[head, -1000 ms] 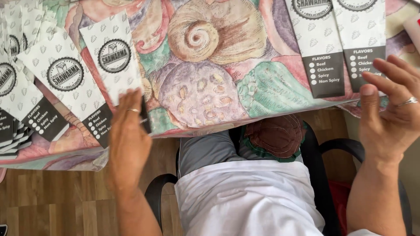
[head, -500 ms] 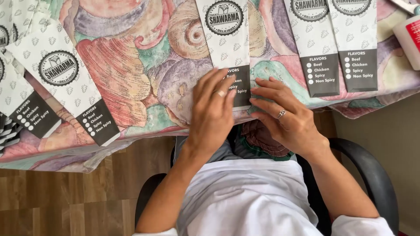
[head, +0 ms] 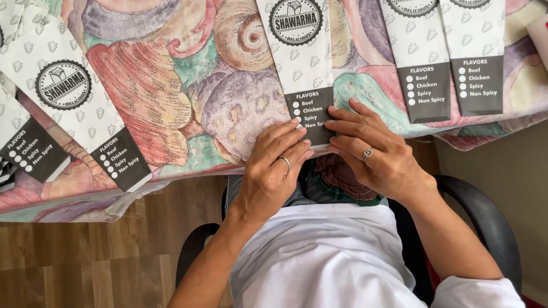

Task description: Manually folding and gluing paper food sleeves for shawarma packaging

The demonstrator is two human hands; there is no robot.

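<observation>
A long white paper sleeve with a round black emblem and a dark lower band [head: 299, 63] lies on the table's colourful patterned cloth [head: 171, 97], straight in front of me. My left hand [head: 274, 168] presses its fingertips on the sleeve's lower left corner. My right hand [head: 374, 151] lies flat on the lower right corner, fingers pointing left. Both hands wear a ring. The sleeve's bottom edge is hidden under my fingers.
Two more matching sleeves [head: 419, 63] [head: 476, 57] lie side by side to the right. Others [head: 80, 102] fan out at the left, overlapping. The cloth hangs over the table's near edge. Below are my white shirt, a black chair arm [head: 485, 211] and a wooden floor.
A second ago my left hand held a sleeve at the left and my right hand was raised at the right. The sleeve now lies in the centre with both hands pressing its lower end.
</observation>
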